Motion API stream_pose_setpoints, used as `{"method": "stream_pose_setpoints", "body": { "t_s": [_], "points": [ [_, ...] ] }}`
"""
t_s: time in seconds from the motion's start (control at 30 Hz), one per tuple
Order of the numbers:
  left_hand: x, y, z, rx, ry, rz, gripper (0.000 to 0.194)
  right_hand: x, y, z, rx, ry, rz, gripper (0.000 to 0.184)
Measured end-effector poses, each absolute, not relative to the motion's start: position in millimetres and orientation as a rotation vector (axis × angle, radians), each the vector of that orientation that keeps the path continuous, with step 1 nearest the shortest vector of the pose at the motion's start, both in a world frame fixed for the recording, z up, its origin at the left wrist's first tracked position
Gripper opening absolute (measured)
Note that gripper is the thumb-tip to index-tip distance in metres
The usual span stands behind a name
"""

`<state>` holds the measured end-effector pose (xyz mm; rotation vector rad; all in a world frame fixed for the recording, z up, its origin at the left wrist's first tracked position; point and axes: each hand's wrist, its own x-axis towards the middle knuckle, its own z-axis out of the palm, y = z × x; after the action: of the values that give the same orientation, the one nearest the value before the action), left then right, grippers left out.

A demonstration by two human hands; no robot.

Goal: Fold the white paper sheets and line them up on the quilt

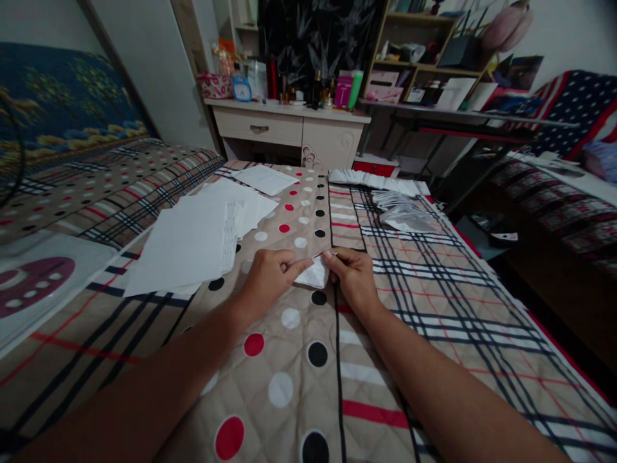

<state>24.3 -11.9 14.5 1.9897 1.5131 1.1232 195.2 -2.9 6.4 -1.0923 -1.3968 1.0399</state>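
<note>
A small folded piece of white paper (314, 274) lies on the quilted bedspread (308, 360) between my two hands. My left hand (270, 276) pinches its left edge with closed fingers. Closed on the paper's right edge, my right hand (351, 275) holds it from the other side. Both forearms reach in from the bottom of the view. Most of the paper is hidden by my fingers.
A spread of white sheets (193, 238) lies to the left, one more sheet (265, 179) farther back. Folded paper pieces (400, 209) are piled at the back right. A desk (289, 128) and cluttered shelves (424, 58) stand beyond the bed.
</note>
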Motion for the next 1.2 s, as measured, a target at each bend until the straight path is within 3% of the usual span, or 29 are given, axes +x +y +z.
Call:
{"method": "stream_pose_setpoints", "body": {
  "t_s": [0.3,0.7,0.87,1.0,1.2],
  "points": [
    [20,-5,10,1.863,1.232,1.061,0.013,203,6,0,-1.063,-1.166,1.059,0.043],
    [13,3,5,1.553,1.259,1.071,0.040,202,7,3,-1.143,-1.082,1.149,0.049],
    [11,9,5,1.294,1.178,1.114,0.040,206,9,5,-1.036,-1.253,0.949,0.030],
    [10,10,6,1.267,1.149,1.105,0.041,206,8,7,-0.938,-1.581,0.620,0.055],
    [12,6,5,1.276,1.185,1.140,0.048,203,5,5,-0.937,-1.686,0.489,0.004]
  ]
}}
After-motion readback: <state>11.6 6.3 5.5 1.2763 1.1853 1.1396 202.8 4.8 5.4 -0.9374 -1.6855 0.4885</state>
